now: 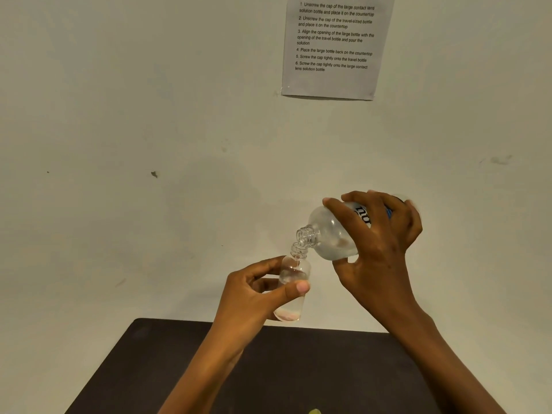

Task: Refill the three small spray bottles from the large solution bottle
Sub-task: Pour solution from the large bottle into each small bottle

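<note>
My left hand [257, 289] grips a small clear bottle [294, 274], uncapped and upright, held above the far edge of the dark table. My right hand [378, 243] wraps around the large clear solution bottle [331, 234], which has a printed label. The large bottle is tilted down to the left, its open threaded neck touching the small bottle's mouth. Clear liquid shows inside both bottles. No other small bottles or caps are in view.
A dark table [179, 369] fills the bottom of the view against a pale wall. A printed instruction sheet [336, 46] is taped high on the wall. A small yellow-green object [314, 411] peeks in at the bottom edge.
</note>
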The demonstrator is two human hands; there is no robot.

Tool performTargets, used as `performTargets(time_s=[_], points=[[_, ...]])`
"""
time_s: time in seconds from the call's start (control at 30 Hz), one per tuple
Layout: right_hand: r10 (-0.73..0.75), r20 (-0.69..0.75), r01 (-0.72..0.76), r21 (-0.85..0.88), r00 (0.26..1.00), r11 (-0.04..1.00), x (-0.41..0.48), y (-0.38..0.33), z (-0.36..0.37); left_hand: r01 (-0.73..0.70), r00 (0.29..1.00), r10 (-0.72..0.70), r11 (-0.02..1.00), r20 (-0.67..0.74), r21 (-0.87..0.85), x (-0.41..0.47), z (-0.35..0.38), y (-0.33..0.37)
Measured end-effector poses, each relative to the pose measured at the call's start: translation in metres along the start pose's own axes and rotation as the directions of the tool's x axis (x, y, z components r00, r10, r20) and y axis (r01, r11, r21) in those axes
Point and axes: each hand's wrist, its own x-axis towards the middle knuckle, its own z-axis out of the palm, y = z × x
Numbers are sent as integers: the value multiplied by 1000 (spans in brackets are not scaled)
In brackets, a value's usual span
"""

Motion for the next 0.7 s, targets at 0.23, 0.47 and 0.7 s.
performTargets(time_s=[0.23,0.47,0.7], points=[[7,0,-7,6,1000,1000,0,0,-1,1,1000,-2,1000,11,8,-1,1,2],[4,1,-4,-6,1000,1000,1,-1,-2,-1,1000,1,1000,7,10,-1,0,0],[4,-8,-4,-3,1000,1000,1,-1,-2,-6,1000,6,1000,12,13,-1,0,1]])
